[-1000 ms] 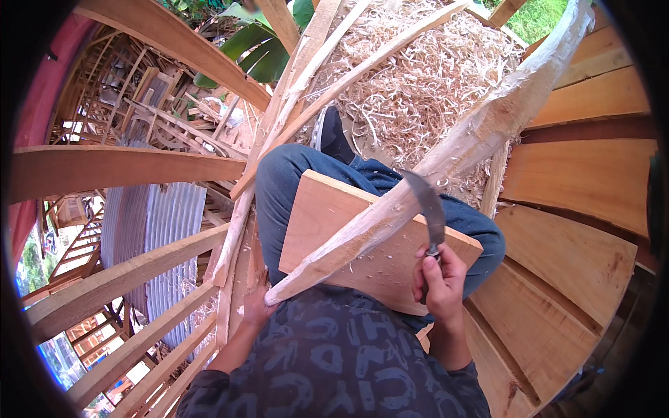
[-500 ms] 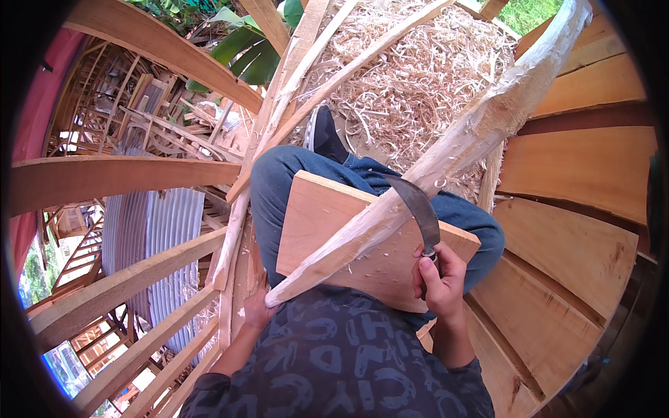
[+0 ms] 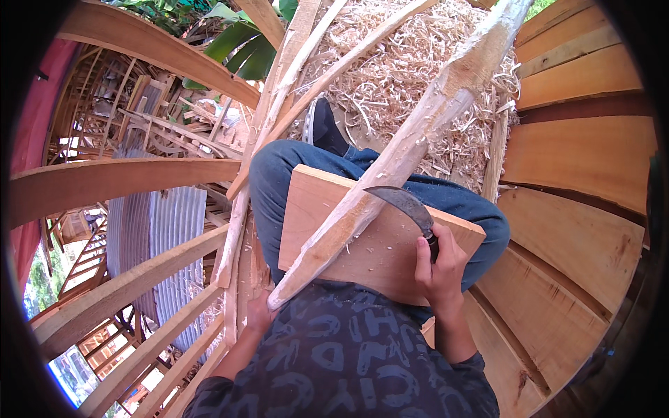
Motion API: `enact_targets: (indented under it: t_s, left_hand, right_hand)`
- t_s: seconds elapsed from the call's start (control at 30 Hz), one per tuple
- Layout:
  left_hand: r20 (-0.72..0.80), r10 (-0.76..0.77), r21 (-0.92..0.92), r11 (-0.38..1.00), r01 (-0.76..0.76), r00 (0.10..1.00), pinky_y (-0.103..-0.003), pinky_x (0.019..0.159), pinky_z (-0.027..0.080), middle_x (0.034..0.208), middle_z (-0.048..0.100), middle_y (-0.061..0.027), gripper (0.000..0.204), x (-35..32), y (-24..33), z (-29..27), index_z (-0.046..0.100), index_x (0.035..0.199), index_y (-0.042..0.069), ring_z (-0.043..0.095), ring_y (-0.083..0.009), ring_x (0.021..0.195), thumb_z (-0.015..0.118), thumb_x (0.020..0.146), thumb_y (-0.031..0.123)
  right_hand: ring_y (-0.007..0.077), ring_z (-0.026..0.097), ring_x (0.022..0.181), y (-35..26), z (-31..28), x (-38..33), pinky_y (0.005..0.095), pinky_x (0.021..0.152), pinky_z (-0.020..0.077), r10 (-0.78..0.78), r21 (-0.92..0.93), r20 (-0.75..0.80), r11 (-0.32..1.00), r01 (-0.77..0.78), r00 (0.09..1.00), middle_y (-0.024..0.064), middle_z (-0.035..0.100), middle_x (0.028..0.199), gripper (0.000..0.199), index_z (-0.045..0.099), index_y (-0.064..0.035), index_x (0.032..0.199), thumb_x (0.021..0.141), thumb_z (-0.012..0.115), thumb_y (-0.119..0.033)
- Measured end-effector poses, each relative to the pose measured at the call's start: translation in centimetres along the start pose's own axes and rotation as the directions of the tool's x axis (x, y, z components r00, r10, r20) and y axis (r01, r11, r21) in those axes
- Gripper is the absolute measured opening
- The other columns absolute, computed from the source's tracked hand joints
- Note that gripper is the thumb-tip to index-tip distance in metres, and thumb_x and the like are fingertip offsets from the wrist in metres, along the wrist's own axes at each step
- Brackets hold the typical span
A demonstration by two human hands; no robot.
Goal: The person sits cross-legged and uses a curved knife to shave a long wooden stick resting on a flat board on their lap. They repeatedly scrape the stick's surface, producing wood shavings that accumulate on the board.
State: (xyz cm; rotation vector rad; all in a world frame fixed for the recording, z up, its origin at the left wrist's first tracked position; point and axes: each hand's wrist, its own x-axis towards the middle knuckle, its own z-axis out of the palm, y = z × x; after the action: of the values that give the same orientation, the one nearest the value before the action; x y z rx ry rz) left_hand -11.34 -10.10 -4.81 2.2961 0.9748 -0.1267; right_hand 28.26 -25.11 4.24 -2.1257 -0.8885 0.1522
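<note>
A long peeled wooden pole (image 3: pixel 390 164) slants across my lap, its near end by my waist and its far end over the shavings. My left hand (image 3: pixel 260 311) is closed round that near end, most of its fingers hidden. In my right hand (image 3: pixel 441 265) is the handle of a sickle (image 3: pixel 404 205) with a dark curved blade. The blade's tip reaches the pole's right side at mid-length. Beneath the pole, a square wooden board (image 3: pixel 390 244) lies across my thighs with small chips on it.
Curly wood shavings (image 3: pixel 390 63) cover the floor ahead, near my shoe (image 3: pixel 325 129). Wooden rails (image 3: pixel 132 180) stand close on the left, with corrugated sheets (image 3: pixel 171 237) beyond. Thin wooden strips (image 3: pixel 348 66) lean ahead. Broad planks (image 3: pixel 578 160) line the right.
The pole's far end has swung left. My right hand has moved slightly, and the sickle's blade has tilted lower and farther left, with its tip at the pole's edge. My left hand has stayed at the near end.
</note>
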Motion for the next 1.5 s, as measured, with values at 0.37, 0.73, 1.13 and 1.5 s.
enact_targets:
  t_s: [0.37,0.73,1.13,1.5]
  left_hand:
    - [0.164,-0.09,0.027,0.996,0.087,0.982,-0.043,0.062,0.048,0.077,0.063,-0.019,0.037,0.6,2.4,-2.4,0.052,0.096,0.006,0.062,-0.0395,0.074,0.077,0.07,0.017]
    - [0.219,-0.023,-0.137,0.989,0.054,0.975,-0.038,0.064,0.05,0.079,0.062,-0.019,0.034,2.9,4.2,-3.1,0.053,0.095,0.004,0.062,-0.0395,0.078,0.077,0.072,0.011]
    - [0.188,-0.013,-0.076,0.997,0.028,0.982,-0.041,0.06,0.049,0.077,0.064,-0.0172,0.036,2.5,3.8,-1.7,0.052,0.095,0.008,0.063,-0.0376,0.072,0.075,0.075,0.026]
    - [0.162,0.015,0.031,0.999,-0.021,0.987,-0.045,0.056,0.048,0.07,0.061,-0.0141,0.042,2.8,5.3,-3.6,0.05,0.1,0.01,0.063,-0.0343,0.066,0.061,0.083,0.047]
  right_hand:
    - [0.032,0.049,0.047,0.2,-0.8,0.6,0.0363,0.045,0.0365,0.236,-0.01,0.13,0.972,-0.237,0.963,0.0162,0.048,0.053,0.038,0.054,0.0007,0.067,0.081,0.071,-0.031]
    - [0.0315,0.053,0.047,-1.0,0.7,0.6,0.0384,0.044,0.0385,0.15,-0.167,0.197,0.979,-0.117,0.969,0.0144,0.049,0.052,0.048,0.052,-0.0038,0.06,0.078,0.069,-0.045]
    - [0.0284,0.055,0.047,-2.7,1.2,0.2,0.0379,0.043,0.0398,0.052,-0.272,0.346,0.961,0.047,0.937,0.0099,0.051,0.053,0.045,0.051,-0.007,0.06,0.077,0.07,-0.044]
    - [0.0203,0.042,0.05,2.2,-2.0,1.4,0.0365,0.049,0.0338,0.322,-0.343,-0.076,0.88,-0.328,0.944,0.012,0.044,0.055,0.041,0.055,0.0032,0.075,0.094,0.054,-0.033]
